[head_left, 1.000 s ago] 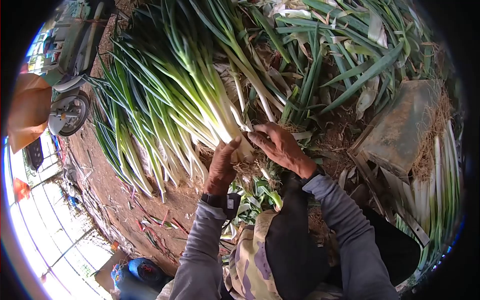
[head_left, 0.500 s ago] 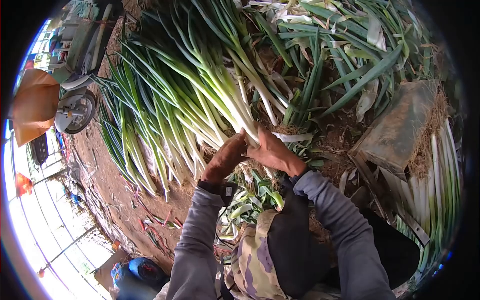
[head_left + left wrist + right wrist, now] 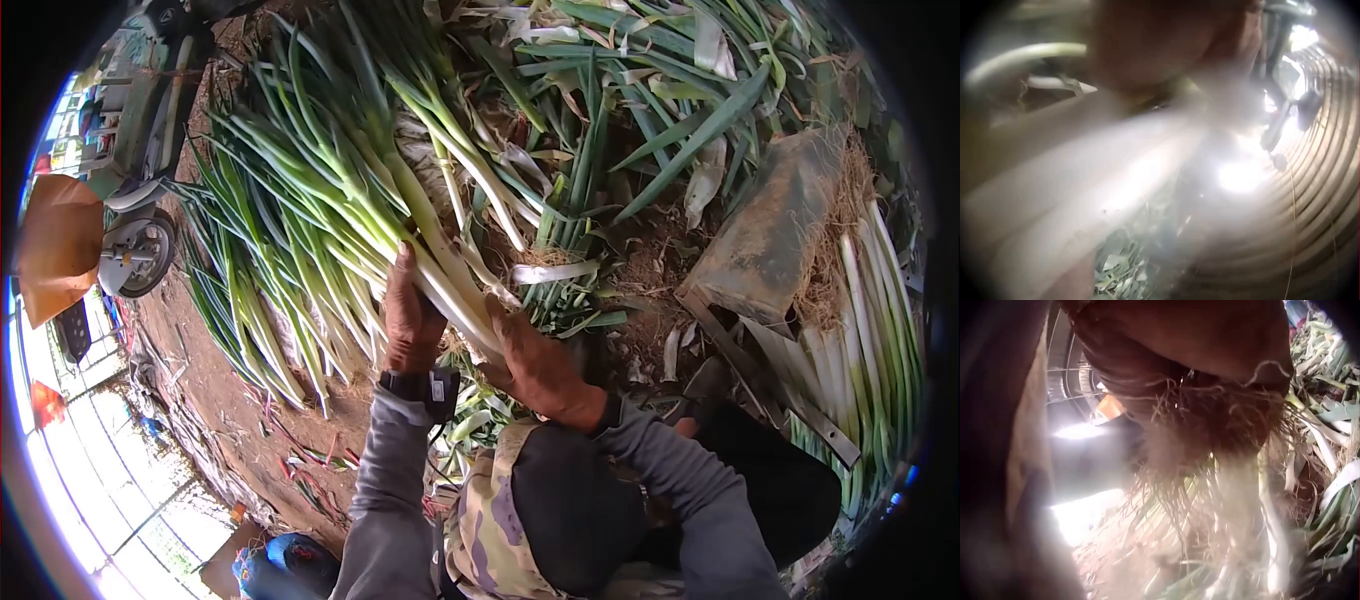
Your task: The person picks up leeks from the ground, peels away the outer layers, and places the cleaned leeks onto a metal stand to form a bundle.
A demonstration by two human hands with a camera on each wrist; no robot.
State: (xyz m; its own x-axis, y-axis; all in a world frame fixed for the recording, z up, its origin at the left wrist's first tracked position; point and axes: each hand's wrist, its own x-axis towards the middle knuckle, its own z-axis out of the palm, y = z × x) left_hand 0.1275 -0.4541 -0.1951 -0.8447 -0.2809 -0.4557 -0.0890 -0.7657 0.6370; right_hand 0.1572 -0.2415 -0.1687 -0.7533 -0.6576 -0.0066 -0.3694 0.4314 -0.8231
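In the head view, a small bunch of long green onions slants from the upper left toward the person, white ends nearest. The left hand holds the white stalks from the left, its thumb lying along them. At the root end is the right hand, its fingers wrapped about the stalks from the right. Brown roots hang by the right hand's fingers in the right wrist view. Blurred white stalks cross the left wrist view, under the left hand. The stalks' lower ends are partly hidden by the right hand.
More green onions lie in a row on the dirt floor at left. Cut leaves are heaped at upper right. A weathered block and a rooted bundle of green onions stand right. A wheel is at far left.
Both hands have come closer to the person and lower with the bunch. The left thumb has shifted up along the stalks, and the hands are farther apart than half a second ago.
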